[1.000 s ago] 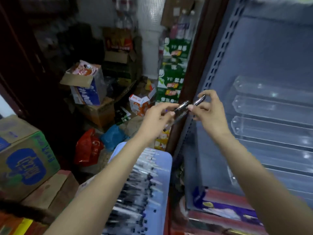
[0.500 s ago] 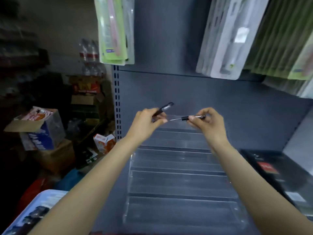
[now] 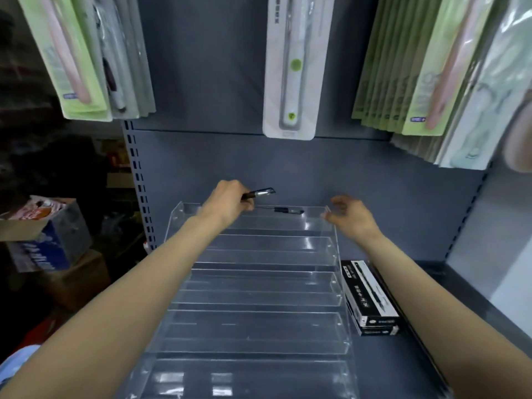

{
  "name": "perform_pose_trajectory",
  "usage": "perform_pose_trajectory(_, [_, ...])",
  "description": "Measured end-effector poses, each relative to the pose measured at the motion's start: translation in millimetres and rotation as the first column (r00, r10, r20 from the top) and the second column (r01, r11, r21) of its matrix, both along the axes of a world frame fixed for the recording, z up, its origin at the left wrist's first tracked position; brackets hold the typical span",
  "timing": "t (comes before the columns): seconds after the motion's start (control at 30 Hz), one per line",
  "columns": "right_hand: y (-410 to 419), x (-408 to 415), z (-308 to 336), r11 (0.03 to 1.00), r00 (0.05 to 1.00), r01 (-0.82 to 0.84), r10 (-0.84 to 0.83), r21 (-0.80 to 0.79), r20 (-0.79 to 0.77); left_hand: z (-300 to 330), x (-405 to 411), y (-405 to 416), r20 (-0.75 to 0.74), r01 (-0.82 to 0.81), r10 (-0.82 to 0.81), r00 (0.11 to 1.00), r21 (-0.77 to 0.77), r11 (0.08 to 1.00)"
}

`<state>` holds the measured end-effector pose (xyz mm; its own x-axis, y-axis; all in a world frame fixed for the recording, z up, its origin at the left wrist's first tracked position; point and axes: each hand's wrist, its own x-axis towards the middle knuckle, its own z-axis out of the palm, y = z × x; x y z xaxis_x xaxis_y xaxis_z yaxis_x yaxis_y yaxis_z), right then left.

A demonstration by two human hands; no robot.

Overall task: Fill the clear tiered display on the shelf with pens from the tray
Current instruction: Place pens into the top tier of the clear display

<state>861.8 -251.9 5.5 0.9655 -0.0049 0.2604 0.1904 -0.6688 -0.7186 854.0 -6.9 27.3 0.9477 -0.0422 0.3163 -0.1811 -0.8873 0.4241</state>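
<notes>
The clear tiered display [image 3: 253, 289] stands on the grey shelf, its several steps rising away from me. One black pen [image 3: 283, 210] lies across the top tier. My left hand [image 3: 227, 204] hovers over the top tier's left end and grips another black pen [image 3: 259, 193], which points right. My right hand [image 3: 349, 217] hangs beside the top tier's right corner with fingers loosely spread, holding nothing. A corner of the light blue tray [image 3: 17, 358] shows at the bottom left; its pens are out of view.
Two stacked black pen boxes [image 3: 371, 300] lie on the shelf right of the display. Packaged goods [image 3: 289, 67] hang from the back panel above. Cardboard boxes [image 3: 43, 234] crowd the dim floor to the left. The shelf's side wall [image 3: 495, 254] rises at the right.
My right hand has let go of its pen, which now lies on the top tier, and has drawn off to the right. My left hand keeps its pen. The view has settled on the display.
</notes>
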Motion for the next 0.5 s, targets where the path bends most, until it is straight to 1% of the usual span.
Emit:
perform_pose_trajectory(0.1, [-4.1,4.5,-6.6,0.998,0.996,-0.042,0.046,0.054,-0.072,1.5,8.1,-10.0,-0.042,0.005,-0.002,0.999,0.062,0.998])
perform_pose_trajectory(0.2, [-6.0,5.7,-8.0,0.996,0.997,-0.052,0.056,0.072,-0.051,6.1,9.2,-25.4,-0.063,-0.012,0.021,0.998,0.138,0.99])
perform_pose_trajectory(0.37, [-8.9,2.5,-17.4,0.992,0.999,-0.042,0.045,0.121,-0.022,5.0,10.3,-50.5,-0.032,-0.011,0.023,0.999,0.341,0.94])
perform_pose_trajectory(0.5, [-8.7,2.5,-15.0,0.991,0.999,-0.037,0.038,0.125,-0.001,8.5,15.3,-56.0,-0.016,-0.002,0.009,1.0,0.428,0.904])
